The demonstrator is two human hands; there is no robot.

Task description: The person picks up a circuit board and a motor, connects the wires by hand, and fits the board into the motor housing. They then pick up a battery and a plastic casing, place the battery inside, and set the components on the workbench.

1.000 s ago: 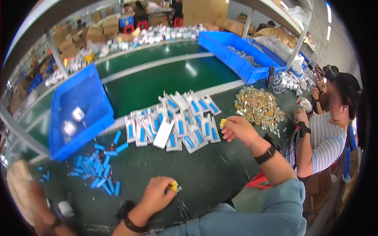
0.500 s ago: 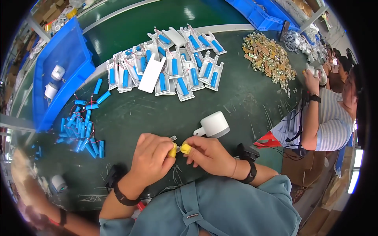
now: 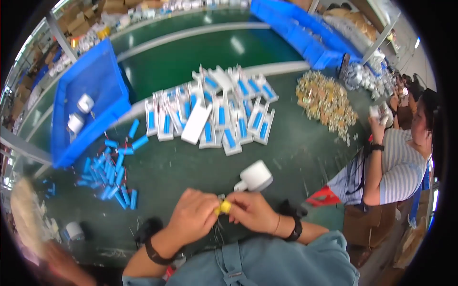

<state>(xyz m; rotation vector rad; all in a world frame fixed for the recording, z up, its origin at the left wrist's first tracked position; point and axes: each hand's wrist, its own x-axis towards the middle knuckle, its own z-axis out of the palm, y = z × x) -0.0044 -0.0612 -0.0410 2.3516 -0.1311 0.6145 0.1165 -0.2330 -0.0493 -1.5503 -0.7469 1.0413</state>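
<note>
My left hand (image 3: 194,213) and my right hand (image 3: 254,210) meet at the table's near side, each with its fingers pinched together. Yellow coverings (image 3: 224,207) wrap the fingertips where they touch. Something small and pale is pinched there; its kind is mostly hidden by the fingers. Just beyond the right hand lies a white rounded device (image 3: 256,175) with a short looped tab. Farther off, white plastic casings (image 3: 196,125) lie heaped, many with a blue cylindrical battery and thin wires inside.
Loose blue batteries (image 3: 112,171) with red wires lie at the left, beside a blue bin (image 3: 116,78) holding white devices. Small circuit boards (image 3: 324,102) are piled at the back right, near another blue bin (image 3: 305,35). A co-worker (image 3: 398,162) sits at the right; a blurred arm shows lower left.
The head view has tilted, so the table's things sit lower in the picture. My hands have drawn closer, their yellow fingertips now touching.
</note>
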